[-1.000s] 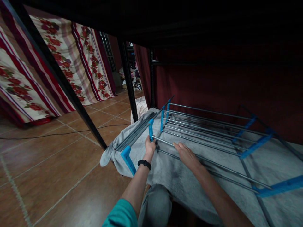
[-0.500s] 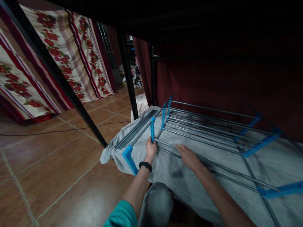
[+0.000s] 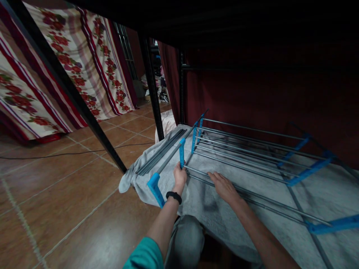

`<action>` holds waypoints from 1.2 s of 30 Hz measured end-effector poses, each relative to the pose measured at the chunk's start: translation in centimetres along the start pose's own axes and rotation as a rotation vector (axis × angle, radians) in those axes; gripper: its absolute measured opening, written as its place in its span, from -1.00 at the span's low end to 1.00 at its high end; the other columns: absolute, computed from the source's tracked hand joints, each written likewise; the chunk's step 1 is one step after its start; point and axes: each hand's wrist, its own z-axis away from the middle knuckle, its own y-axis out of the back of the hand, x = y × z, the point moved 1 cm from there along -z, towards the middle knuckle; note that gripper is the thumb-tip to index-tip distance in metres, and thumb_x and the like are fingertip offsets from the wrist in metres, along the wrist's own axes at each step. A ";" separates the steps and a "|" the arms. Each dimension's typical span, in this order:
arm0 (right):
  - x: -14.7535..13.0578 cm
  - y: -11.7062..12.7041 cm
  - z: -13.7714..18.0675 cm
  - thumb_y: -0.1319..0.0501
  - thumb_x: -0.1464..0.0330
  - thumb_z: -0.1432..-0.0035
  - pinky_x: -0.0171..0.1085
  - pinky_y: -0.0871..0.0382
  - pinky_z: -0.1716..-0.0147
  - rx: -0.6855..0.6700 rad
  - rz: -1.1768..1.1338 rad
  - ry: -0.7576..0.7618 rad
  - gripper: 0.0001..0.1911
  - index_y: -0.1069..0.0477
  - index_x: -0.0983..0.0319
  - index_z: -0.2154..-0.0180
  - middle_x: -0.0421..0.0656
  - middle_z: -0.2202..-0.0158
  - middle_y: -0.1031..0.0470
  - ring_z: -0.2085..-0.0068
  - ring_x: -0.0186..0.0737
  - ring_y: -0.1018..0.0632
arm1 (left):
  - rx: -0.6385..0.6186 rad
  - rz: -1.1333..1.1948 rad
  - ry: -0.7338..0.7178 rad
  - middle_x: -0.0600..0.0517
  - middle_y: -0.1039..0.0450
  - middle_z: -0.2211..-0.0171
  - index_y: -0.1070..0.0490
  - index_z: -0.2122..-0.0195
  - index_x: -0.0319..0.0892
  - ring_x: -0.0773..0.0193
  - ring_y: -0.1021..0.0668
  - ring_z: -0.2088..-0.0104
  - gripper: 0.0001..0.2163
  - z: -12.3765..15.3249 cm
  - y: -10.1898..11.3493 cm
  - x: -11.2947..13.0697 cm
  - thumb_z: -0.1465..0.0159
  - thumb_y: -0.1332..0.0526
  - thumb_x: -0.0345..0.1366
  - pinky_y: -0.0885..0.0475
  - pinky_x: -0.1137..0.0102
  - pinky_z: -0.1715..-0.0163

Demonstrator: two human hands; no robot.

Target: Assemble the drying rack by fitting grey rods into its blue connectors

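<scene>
A rack of grey metal rods (image 3: 238, 160) with blue plastic brackets lies on a grey cloth. My left hand (image 3: 180, 176), with a black band on the wrist, is closed around the lower end of an upright blue bracket (image 3: 182, 149), where a rod meets it. Farther right, my right hand (image 3: 223, 186) has its fingers over that same metal rod (image 3: 280, 206); its thumb is hidden. Left of my left hand is a blue corner piece (image 3: 154, 184) on the end of a side tube (image 3: 169, 160). The rod's far end lies by another blue bracket (image 3: 336, 224).
Several loose grey tubes (image 3: 161, 152) lie along the left side of the grey cloth (image 3: 215, 209). Black metal posts (image 3: 153, 89) and a dark overhead surface frame this space. A dark red curtain (image 3: 252, 101) hangs behind. A black cable (image 3: 78, 154) crosses the tiled floor.
The blue corner piece, side tube and upright bracket have shifted slightly right, along with my left hand. My right hand stays at nearly the same spot on the rod.
</scene>
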 end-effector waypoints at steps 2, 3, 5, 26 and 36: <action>0.0 0.0 0.0 0.12 0.63 -0.18 -0.22 -0.26 -0.10 0.000 -0.006 0.001 -0.34 -0.21 0.21 -0.27 -0.01 -0.15 -0.41 -0.12 -0.18 -0.44 | -0.004 -0.013 0.006 -0.11 -0.58 0.18 -0.52 0.22 -0.18 0.12 -0.58 0.11 -0.73 0.0 0.0 0.1 -0.08 -0.20 -0.56 -0.39 0.24 -0.01; 0.0 0.0 0.0 0.12 0.62 -0.19 -0.22 -0.26 -0.10 -0.001 -0.009 0.000 -0.35 -0.21 0.20 -0.27 -0.02 -0.15 -0.42 -0.12 -0.18 -0.44 | -0.006 -0.021 0.007 -0.11 -0.58 0.18 -0.52 0.22 -0.18 0.12 -0.58 0.11 -0.73 0.0 0.0 0.1 -0.08 -0.20 -0.56 -0.39 0.24 -0.01; -0.1 0.1 0.0 0.13 0.61 -0.20 -0.22 -0.26 -0.11 -0.002 -0.012 -0.007 -0.36 -0.23 0.20 -0.26 -0.02 -0.15 -0.42 -0.12 -0.18 -0.44 | -0.007 -0.028 0.004 -0.11 -0.58 0.18 -0.51 0.21 -0.18 0.12 -0.58 0.11 -0.74 0.0 0.0 0.1 -0.09 -0.20 -0.55 -0.39 0.23 -0.01; -0.8 2.5 0.4 0.03 0.36 -0.35 -0.16 -0.28 -0.05 0.113 -0.056 -0.010 -0.62 -0.27 0.17 -0.16 -0.07 0.04 -0.50 0.01 -0.19 -0.47 | -0.098 -0.009 0.022 0.01 -0.49 0.31 -0.45 0.30 -0.14 0.18 -0.52 0.28 -0.81 0.0 0.6 1.4 -0.02 -0.22 -0.38 -0.41 0.24 0.11; 6.0 2.8 13.9 0.06 0.43 -0.27 -0.12 -0.29 -0.06 0.705 -0.362 -0.729 -0.63 -0.38 0.22 -0.02 0.00 0.05 -0.47 -0.02 -0.12 -0.42 | -0.099 -0.013 0.020 0.08 -0.43 0.32 -0.41 0.28 -0.12 0.20 -0.48 0.30 -0.74 0.0 0.2 2.5 0.06 -0.24 -0.32 -0.42 0.19 0.11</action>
